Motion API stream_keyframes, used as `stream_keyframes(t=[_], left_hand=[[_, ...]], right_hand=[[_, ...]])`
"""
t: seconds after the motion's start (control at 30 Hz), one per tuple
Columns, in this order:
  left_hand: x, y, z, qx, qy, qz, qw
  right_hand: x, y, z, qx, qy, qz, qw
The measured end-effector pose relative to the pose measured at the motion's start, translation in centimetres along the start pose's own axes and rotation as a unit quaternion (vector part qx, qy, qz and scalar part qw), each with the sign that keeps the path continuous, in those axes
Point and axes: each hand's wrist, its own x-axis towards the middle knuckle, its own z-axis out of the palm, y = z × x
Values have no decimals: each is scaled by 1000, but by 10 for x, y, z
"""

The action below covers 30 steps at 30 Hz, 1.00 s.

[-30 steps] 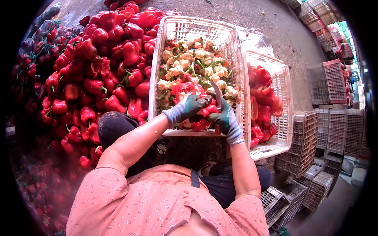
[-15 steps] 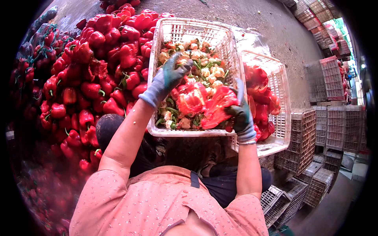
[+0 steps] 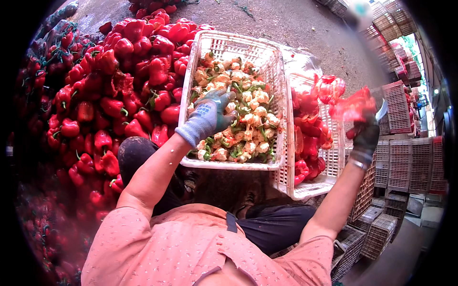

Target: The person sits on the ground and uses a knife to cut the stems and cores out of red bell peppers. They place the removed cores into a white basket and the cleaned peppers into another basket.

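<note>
My left hand (image 3: 210, 114), in a grey and green work glove, hovers low over a white plastic crate (image 3: 234, 167). Its fingers are curved and apart, with nothing visible in them. Pale pepper cores (image 3: 248, 100) with green stems fill that crate's bottom. Out to the right, my gloved right hand (image 3: 366, 136) is closed on an opened red bell pepper (image 3: 353, 106), blurred by motion. A pale curved, blade-like strip (image 3: 381, 110) sticks out beside that hand. Below and left of it, a second white crate (image 3: 336, 164) contains red pepper pieces (image 3: 307, 138).
A big heap of whole red bell peppers (image 3: 114, 105) covers the floor on my left, netted sacks (image 3: 40, 62) of them beyond. Stacked plastic crates (image 3: 400, 162) stand along the right. My knees (image 3: 136, 152) are close to the near crate's front edge.
My right hand has swung right, carrying the opened red pepper from above the core crate to past the second crate. The cores are now uncovered. My left hand has lowered slightly.
</note>
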Motion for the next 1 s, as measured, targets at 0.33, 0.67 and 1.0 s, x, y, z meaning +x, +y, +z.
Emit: stream_keyframes(t=[0.33, 0.67, 1.0], left_hand=[[-19, -7, -109, -201, 76, -3, 977], [-154, -187, -134, 46, 198, -306, 930], [-126, -322, -134, 165, 305, -361, 866]], right_hand=[[7, 52, 42, -67, -18, 139, 988], [-179, 74, 133, -39, -132, 261, 955], [-318, 118, 195, 140, -126, 507, 841]])
